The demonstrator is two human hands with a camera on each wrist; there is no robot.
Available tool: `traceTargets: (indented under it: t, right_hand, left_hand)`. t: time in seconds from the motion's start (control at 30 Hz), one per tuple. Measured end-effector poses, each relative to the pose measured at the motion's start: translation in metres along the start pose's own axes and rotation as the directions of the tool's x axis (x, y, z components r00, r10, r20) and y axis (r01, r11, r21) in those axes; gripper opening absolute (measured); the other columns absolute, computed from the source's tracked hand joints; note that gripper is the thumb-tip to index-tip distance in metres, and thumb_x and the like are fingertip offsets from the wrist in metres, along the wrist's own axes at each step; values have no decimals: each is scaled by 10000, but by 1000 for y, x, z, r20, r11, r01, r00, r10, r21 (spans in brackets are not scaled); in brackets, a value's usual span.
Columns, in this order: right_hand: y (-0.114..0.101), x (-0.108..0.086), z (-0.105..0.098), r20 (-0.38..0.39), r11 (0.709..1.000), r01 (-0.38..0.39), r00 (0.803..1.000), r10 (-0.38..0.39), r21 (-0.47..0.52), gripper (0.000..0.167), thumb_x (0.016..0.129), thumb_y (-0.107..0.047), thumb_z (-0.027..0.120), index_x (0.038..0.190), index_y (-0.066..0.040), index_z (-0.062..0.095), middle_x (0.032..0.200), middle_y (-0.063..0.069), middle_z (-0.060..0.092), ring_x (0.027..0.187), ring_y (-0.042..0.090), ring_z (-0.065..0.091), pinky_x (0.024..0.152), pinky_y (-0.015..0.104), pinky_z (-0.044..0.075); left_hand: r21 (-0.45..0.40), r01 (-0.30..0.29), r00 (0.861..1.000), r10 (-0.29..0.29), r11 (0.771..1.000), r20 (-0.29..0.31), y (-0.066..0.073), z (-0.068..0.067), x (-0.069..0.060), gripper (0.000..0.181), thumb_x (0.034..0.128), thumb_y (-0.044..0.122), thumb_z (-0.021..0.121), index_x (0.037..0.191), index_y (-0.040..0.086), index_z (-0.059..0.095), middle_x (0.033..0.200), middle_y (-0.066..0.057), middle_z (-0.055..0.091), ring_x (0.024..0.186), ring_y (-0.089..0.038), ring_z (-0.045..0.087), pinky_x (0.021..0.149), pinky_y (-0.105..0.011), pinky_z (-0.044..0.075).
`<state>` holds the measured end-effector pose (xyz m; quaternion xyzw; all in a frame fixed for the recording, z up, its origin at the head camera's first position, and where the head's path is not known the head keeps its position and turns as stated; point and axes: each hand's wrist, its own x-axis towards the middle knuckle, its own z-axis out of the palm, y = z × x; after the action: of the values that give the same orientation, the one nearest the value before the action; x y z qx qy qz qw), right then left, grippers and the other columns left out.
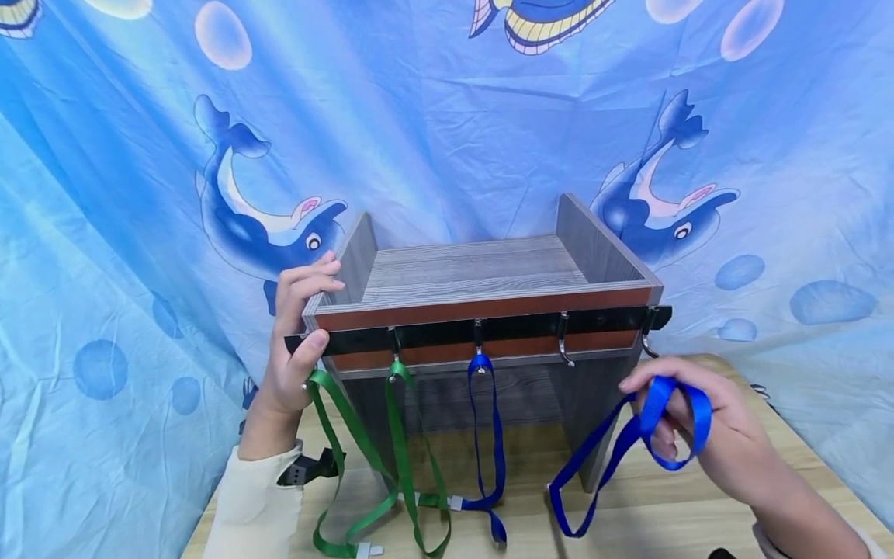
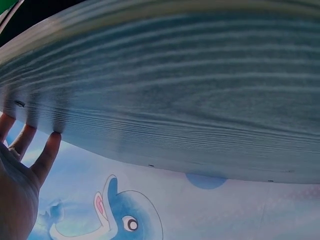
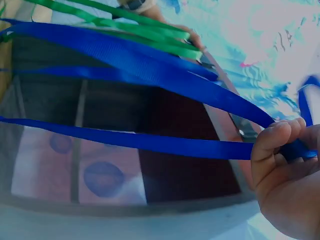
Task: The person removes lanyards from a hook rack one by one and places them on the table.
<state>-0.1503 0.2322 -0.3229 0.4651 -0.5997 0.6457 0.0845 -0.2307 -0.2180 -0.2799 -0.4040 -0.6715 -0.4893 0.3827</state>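
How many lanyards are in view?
4: a green lanyard by the left hand, another green lanyard on the next hook, a blue lanyard on the middle hook, another blue lanyard in the right hand.

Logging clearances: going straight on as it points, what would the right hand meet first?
The right hand would probably meet the black hook rail first, near its bare hooks; depth is unclear.

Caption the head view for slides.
Right grip holding a blue ribbon lanyard, left grip on a grey wood-grain shelf whose black hook rail carries green ribbon lanyards and another blue one.
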Motion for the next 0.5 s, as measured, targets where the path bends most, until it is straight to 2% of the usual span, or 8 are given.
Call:
traceTargets:
  t: [0.2, 0.3, 0.5]
  right_hand:
    - [-9, -6, -18, -63, 996, 22, 998, -17, 86, 466, 1093, 85, 169, 1290, 133, 588, 919, 98, 634, 663, 245, 525, 455, 359, 366]
    - [-14, -6, -28, -111, 996, 30, 994, -20, 88, 440, 1111, 40, 205, 1269, 146, 601, 1009, 107, 676, 710, 248, 571, 503, 367, 383]
    - [-21, -4, -50, -173, 991, 61, 984, -39, 121, 451, 1116, 36, 171, 1232, 187, 579, 960, 122, 641, 651, 270, 559, 496, 359, 379]
  left_hand:
    - [-11, -15, 1000, 14, 1000, -8, -1, -1, 0, 488, 925, 262, 488, 1225, -109, 589, 1500, -116, 493, 1530, -356, 352, 1263, -454, 200]
    - [-21, -18, 1000, 17, 1000, -12, -2, -2, 0, 481, 924, 255, 497, 1225, -106, 595, 1496, -120, 497, 1527, -358, 358, 1262, -453, 203]
    - [-26, -7, 1000, 7, 1000, -4, -1, -1, 0, 469, 923, 242, 495, 1235, -93, 599, 1504, -127, 493, 1533, -363, 348, 1264, -455, 202]
